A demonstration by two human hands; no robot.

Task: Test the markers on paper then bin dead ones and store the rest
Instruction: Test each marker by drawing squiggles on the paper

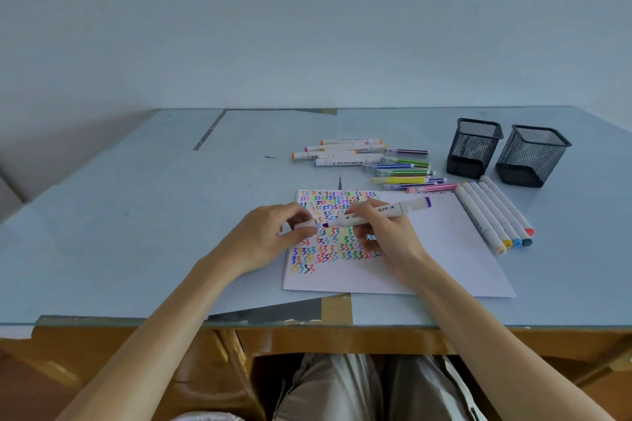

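- table (136, 215), glass top
- paper (437, 249) under fingers (369, 215)
- loose markers (376, 161) beyond fingers
- two mesh cups (473, 147) far right

Pale blue wall (307, 17) at twelve o'clock. Glass-topped table (136, 215) on wooden frame (342, 340) at six o'clock; even, diffuse light.

Both bare forearms reach forward, hands close together. The left hand (273, 232) pinches a cap (306, 224) in curled fingers. The right hand (383, 232) grips a purple marker (376, 212), tip pointing left.
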